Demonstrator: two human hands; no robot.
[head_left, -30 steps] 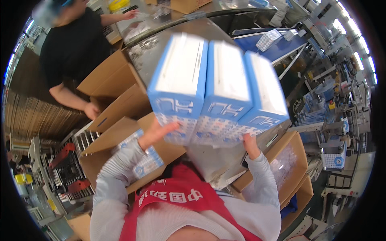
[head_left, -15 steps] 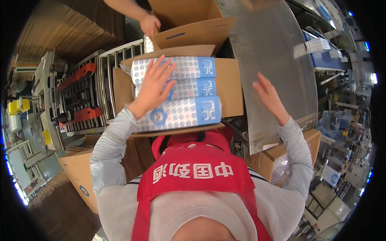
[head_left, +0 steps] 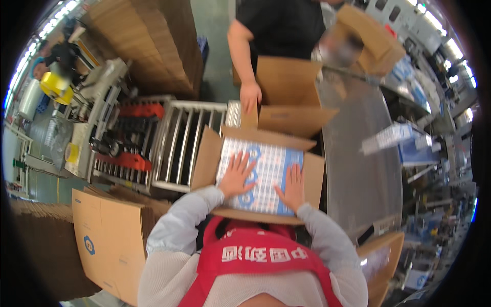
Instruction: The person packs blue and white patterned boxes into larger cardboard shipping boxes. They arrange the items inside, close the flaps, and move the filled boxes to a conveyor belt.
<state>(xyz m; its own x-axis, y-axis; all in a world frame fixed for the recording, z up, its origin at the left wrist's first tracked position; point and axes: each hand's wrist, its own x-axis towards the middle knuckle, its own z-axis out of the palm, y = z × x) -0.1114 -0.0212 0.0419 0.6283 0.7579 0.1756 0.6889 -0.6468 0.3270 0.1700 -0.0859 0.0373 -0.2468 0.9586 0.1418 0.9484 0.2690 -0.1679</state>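
Observation:
An open cardboard carton (head_left: 205,158) stands in front of me with its flaps spread. White and blue patterned boxes (head_left: 266,176) fill it side by side, their tops lying level. My left hand (head_left: 237,175) rests flat on the left part of the boxes, fingers spread. On their blue right end lies my right hand (head_left: 293,190), palm down with the fingers stretched out. Neither hand grips anything. The sides of the boxes are hidden inside the carton.
Just beyond, a co-worker's hand (head_left: 250,97) holds the edge of another open carton (head_left: 289,84). A roller conveyor (head_left: 177,146) lies left, a steel table (head_left: 353,174) right. Stacked cardboard (head_left: 146,41) stands far left; folded cartons (head_left: 115,240) are near left.
My right hand has come from over the steel table onto the boxes. The boxes, uneven before, now lie level. The view has shifted, showing more of the co-worker.

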